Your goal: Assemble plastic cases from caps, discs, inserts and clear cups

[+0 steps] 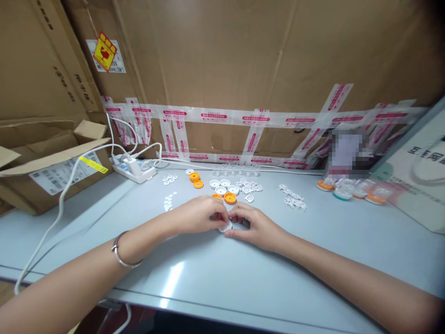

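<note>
Both of my hands meet over one small white round plastic cap [226, 227] low on the table. My right hand [255, 226] curls around its right side, thumb in front and fingers behind. The fingers of my left hand [198, 214] are pinched together at the cap's upper face; any small piece between them is hidden. Just behind the fingertips lie an orange ring-shaped cap [230, 198] and another orange cap [216, 196], partly covered by my left hand. Farther back stand several white round caps [220, 190].
Small white discs [168, 202] and more orange caps [194, 176] lie left. Clear cups [239, 170] line the back. White lattice-like pieces [292, 198] and lidded clear containers [343, 190] are right. A power strip [135, 170] and open carton [52, 162] stand left.
</note>
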`<state>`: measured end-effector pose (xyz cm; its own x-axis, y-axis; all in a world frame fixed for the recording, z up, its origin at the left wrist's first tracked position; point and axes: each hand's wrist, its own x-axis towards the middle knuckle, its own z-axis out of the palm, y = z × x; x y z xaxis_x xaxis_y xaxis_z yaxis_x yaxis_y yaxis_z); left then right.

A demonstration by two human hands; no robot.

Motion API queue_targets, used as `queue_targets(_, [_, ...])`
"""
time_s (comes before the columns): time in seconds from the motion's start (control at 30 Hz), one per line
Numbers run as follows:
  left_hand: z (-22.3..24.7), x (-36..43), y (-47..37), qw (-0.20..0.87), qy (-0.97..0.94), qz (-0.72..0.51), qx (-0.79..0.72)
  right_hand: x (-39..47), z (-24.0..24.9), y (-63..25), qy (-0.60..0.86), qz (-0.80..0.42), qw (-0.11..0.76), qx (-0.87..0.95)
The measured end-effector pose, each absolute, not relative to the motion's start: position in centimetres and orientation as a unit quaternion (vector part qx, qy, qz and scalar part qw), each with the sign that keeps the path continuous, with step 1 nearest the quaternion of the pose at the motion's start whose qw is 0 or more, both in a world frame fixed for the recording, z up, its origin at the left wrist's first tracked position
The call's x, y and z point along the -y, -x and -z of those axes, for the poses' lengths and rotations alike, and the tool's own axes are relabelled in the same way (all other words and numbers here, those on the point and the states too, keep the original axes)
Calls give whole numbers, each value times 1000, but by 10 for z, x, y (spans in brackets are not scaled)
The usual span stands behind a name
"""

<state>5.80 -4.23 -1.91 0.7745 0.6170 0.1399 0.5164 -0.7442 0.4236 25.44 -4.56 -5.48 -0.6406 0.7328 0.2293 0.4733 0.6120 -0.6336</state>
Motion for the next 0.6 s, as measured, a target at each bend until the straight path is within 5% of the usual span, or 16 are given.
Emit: queue_targets(0.6, [45,59,-59,122,-893,-253,-352,47,50,-255,358,-287,225,860])
